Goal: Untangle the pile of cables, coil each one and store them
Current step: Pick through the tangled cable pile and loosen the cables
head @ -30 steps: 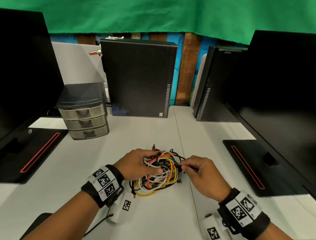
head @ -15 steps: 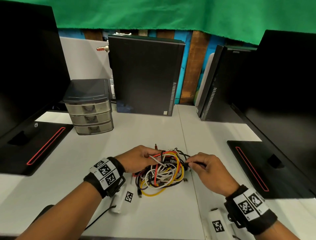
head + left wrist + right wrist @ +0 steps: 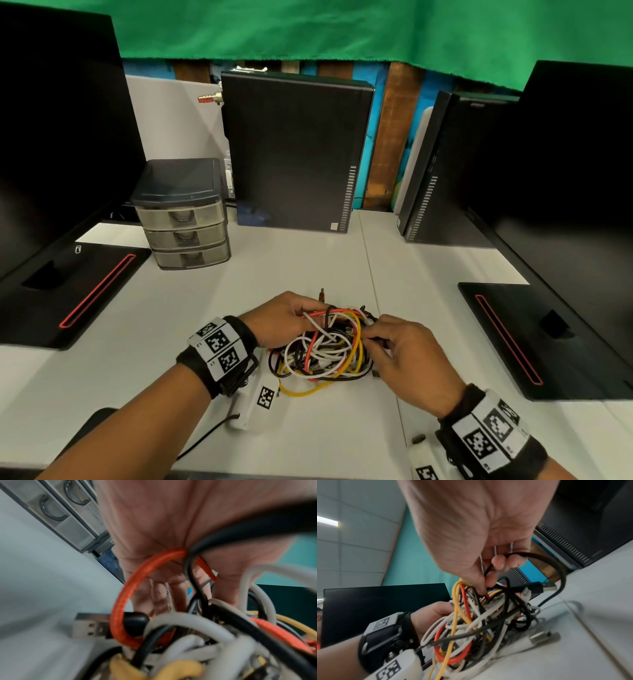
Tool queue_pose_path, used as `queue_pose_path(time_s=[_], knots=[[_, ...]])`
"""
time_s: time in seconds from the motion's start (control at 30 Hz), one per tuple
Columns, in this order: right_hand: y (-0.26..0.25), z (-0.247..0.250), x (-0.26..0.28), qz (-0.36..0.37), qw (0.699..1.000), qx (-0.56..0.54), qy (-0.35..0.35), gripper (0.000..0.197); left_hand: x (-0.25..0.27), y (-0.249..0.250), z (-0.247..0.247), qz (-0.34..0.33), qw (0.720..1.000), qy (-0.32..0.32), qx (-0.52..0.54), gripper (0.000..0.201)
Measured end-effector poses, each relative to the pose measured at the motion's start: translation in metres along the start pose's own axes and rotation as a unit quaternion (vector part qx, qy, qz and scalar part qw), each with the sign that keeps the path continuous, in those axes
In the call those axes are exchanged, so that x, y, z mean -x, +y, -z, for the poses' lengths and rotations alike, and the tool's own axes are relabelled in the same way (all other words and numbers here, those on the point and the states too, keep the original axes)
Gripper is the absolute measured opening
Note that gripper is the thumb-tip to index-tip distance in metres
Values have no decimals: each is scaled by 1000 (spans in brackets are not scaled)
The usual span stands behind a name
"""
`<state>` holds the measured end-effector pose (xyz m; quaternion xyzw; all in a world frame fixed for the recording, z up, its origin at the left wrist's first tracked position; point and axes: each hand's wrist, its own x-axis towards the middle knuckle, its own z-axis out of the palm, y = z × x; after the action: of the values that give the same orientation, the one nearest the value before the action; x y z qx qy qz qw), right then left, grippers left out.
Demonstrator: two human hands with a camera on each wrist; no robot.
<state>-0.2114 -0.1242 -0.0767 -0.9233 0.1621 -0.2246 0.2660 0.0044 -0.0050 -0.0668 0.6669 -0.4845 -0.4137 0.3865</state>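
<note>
A tangled pile of cables [image 3: 325, 353] in white, black, yellow and orange-red lies on the white table [image 3: 308, 438] in front of me. My left hand [image 3: 308, 313] grips the pile's far left side, and an orange cable [image 3: 123, 601] loops across its fingers [image 3: 159, 599]. My right hand [image 3: 371, 334] is at the pile's right top. In the right wrist view it [image 3: 496, 568] pinches a black cable [image 3: 539, 557] that arcs out of the tangle [image 3: 479, 622]. A black USB plug [image 3: 541, 586] sticks out beside it.
A grey three-drawer unit [image 3: 185, 219] stands at the back left, its drawers closed. Behind the pile is a black computer case [image 3: 294, 150], with another [image 3: 431, 164] at the right. Black monitor bases [image 3: 68, 291] [image 3: 548, 342] flank the work area.
My right hand has drawn in closer to the pile's right side, still pinching the black cable. The left hand keeps its hold on the pile.
</note>
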Motion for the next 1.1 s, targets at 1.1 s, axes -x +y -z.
queue_pose_path(time_s=[1.1], knots=[[9, 17, -5, -81, 991, -88, -55, 24, -1, 14, -9, 37, 997, 52, 45, 33]])
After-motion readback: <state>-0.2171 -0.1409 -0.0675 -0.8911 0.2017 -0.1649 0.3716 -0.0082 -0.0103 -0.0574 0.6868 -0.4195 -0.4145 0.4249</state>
